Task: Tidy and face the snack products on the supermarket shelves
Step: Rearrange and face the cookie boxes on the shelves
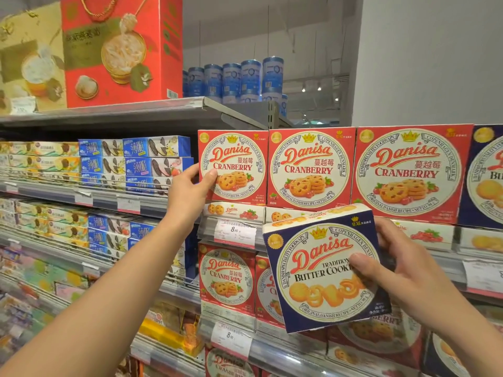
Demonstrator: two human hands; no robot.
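Three red cranberry boxes (310,167) upright; one blue box (324,270) held.

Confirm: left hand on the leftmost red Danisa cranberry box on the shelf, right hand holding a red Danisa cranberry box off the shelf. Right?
Not quite. The head view shows the right hand holding a navy blue Danisa butter cookies box, not a red cranberry one. The rest stands: the left hand is on the leftmost red cranberry box on the shelf.
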